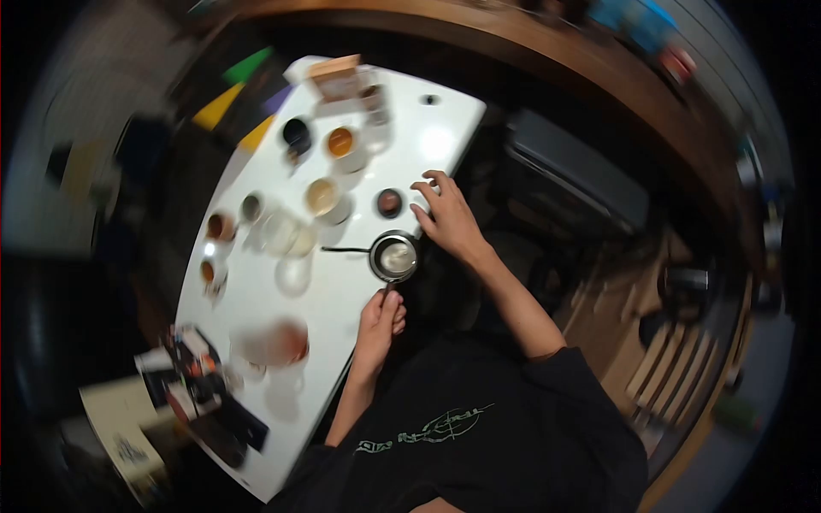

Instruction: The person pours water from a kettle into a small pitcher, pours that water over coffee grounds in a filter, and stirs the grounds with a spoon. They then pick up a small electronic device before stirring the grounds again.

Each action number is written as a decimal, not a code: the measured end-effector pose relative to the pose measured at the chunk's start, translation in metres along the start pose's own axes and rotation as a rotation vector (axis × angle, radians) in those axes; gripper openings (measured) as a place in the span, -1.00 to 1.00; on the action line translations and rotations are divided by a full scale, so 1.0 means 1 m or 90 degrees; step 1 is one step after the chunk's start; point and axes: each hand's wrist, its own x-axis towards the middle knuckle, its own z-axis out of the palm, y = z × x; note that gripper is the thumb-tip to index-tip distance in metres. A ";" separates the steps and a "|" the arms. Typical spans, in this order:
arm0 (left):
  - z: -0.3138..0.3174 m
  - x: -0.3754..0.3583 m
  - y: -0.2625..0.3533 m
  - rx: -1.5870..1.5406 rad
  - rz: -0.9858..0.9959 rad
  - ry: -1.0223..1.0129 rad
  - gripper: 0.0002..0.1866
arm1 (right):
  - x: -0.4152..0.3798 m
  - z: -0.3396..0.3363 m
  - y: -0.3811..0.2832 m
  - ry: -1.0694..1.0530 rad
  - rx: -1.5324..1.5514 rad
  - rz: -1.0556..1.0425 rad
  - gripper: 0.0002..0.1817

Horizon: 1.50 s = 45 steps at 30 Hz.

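Note:
My left hand (380,323) is wrapped round the handle of a small dark saucepan (375,267) at the table's near edge. Something whitish (398,257) lies in the pan, its kind hard to make out. A second, thin dark handle (344,250) sticks out from the pan's rim to the left. My right hand (446,214) hovers by the table edge with fingers apart and nothing in them. Just left of its fingertips sits a small round black dish (390,203) with a brown middle.
Jars with yellow (323,197) and orange (340,143) contents stand on the white table (329,299). Clear glass jars (280,231), brown cups (220,227) and a blurred reddish jar (289,340) are farther left. A wooden box (335,79) is at the far end.

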 end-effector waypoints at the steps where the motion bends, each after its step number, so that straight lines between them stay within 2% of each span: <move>1: 0.010 0.003 -0.001 0.020 -0.030 -0.053 -0.75 | -0.017 -0.028 0.005 0.018 0.000 0.043 -0.67; 5: 0.060 0.026 -0.005 0.096 -0.029 -0.114 -0.74 | -0.096 -0.149 0.030 0.122 -0.016 0.145 -0.72; 8: 0.106 0.039 -0.011 0.154 -0.040 -0.162 -0.73 | -0.168 -0.246 0.054 0.209 -0.118 0.257 -0.74; 13: 0.219 0.063 -0.025 0.206 -0.053 -0.232 -0.72 | -0.273 -0.398 0.087 0.372 -0.302 0.417 -0.78; 17: 0.307 0.076 -0.032 0.244 -0.069 -0.313 -0.70 | -0.342 -0.480 0.126 0.472 -0.365 0.540 -0.78; 20: 0.355 0.084 -0.037 0.266 -0.090 -0.366 -0.71 | -0.371 -0.523 0.169 0.503 -0.396 0.534 -0.74; 22: 0.379 0.087 -0.043 0.282 -0.093 -0.389 -0.70 | -0.380 -0.546 0.193 0.510 -0.407 0.544 -0.73; 24: 0.397 0.094 -0.047 0.303 -0.107 -0.411 -0.69 | -0.381 -0.564 0.212 0.439 -0.424 0.530 -0.67; 25: 0.404 0.096 -0.049 0.302 -0.121 -0.423 -0.70 | -0.383 -0.569 0.216 0.444 -0.423 0.539 -0.67; 27: 0.418 0.099 -0.050 0.339 -0.124 -0.427 -0.71 | -0.384 -0.579 0.222 0.307 -0.459 0.576 -0.60; 31: 0.428 0.116 -0.053 0.333 -0.147 -0.465 -0.75 | -0.383 -0.588 0.226 0.264 -0.444 0.607 -0.62; 35: 0.444 0.124 -0.052 0.362 -0.160 -0.470 -0.75 | -0.378 -0.589 0.225 0.203 -0.548 0.623 -0.61; 45: 0.448 0.127 -0.059 0.335 -0.177 -0.466 -0.76 | -0.387 -0.579 0.223 0.298 -0.610 0.553 -0.63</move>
